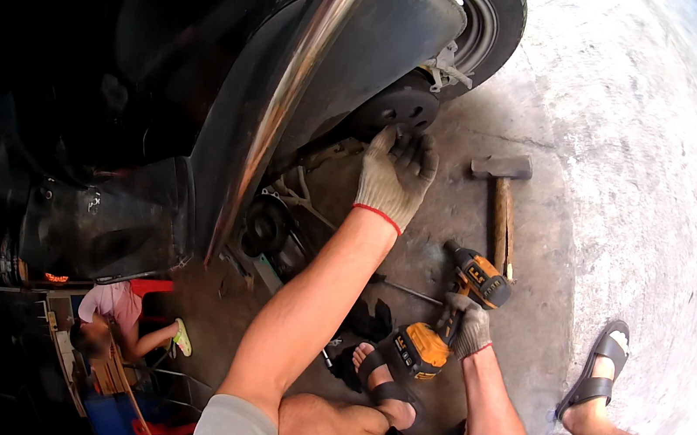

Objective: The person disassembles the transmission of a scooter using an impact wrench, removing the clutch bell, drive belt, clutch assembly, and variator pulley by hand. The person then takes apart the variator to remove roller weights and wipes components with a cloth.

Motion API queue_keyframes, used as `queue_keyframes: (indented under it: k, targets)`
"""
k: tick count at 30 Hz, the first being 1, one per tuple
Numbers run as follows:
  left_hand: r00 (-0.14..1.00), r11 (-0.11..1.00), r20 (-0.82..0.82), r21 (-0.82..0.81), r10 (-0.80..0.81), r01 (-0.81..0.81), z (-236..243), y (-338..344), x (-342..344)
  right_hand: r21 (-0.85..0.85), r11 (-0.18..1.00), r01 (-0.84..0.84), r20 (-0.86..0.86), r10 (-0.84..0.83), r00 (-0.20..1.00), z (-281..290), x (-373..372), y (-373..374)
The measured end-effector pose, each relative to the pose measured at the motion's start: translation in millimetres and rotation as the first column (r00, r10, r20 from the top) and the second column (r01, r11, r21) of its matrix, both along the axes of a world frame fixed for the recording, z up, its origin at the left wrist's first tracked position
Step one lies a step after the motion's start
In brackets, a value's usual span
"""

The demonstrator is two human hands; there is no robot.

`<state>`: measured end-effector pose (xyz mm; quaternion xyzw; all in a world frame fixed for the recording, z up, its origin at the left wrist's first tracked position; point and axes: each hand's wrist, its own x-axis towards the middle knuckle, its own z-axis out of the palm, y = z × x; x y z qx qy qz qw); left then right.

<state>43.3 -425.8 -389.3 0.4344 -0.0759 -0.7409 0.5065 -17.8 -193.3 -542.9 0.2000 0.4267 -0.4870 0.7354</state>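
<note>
My left hand, in a dirty knit glove, reaches up to a dark round metal part with holes, low on the black scooter body. Its fingers are bent at the part's lower face; what they hold is hidden. My right hand, also gloved, is closed on the handle of an orange-and-black cordless impact driver, its battery pointing toward my feet. A sledgehammer with a wooden handle lies on the concrete just above the driver.
The scooter panels and a wheel fill the upper left. Loose tools and dark parts lie below the body. My sandalled feet flank the driver. Another person in pink sits by a red chair at lower left.
</note>
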Motion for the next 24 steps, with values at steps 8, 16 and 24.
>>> queue_keyframes:
  k: [8, 16, 24]
  targets:
    - [0.999, 0.999, 0.01, -0.003, 0.049, -0.049, -10, -7, 2, 0.002, 0.996, -0.089, -0.124, 0.089, 0.988, -10, -18, -3]
    - [0.988, 0.993, 0.127, -0.073, -0.083, 0.092, -22, 0, 27, -0.085, 0.996, 0.008, 0.028, -0.005, 1.0, -4, -13, 1]
    - [0.802, 0.94, 0.49, 0.173, -0.342, 0.295, -22, 37, 139, -0.347, 0.607, -0.715, -0.921, -0.077, 0.382, 4, 44, -33]
